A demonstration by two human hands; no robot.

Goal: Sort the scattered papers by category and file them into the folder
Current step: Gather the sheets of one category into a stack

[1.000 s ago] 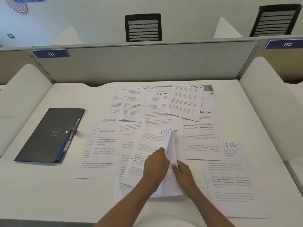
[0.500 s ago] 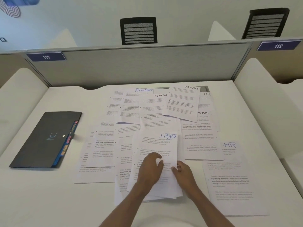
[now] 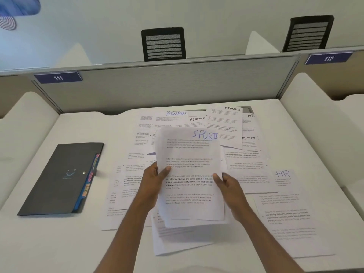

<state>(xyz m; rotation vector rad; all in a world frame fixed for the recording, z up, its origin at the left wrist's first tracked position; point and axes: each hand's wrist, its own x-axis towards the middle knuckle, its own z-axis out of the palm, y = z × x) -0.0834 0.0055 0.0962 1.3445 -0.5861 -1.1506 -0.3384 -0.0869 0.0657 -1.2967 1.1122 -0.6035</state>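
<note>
Sheets of white printed paper headed SPORTS (image 3: 190, 174) are lifted above the white desk (image 3: 59, 243), my left hand (image 3: 152, 186) and right hand (image 3: 229, 189) pinching their side edges. I should square the edges before carrying them to the closed dark grey folder (image 3: 61, 178) at the left, well apart.

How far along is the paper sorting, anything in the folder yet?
Early stage. The dark folder lies closed at the desk's left, away from the papers. In hand: the left hand and right hand hold up a sheet marked SPORTS. Left: FINANCE sheets, an ADMIN sheet and HR sheets lie scattered, unfiled.
</note>
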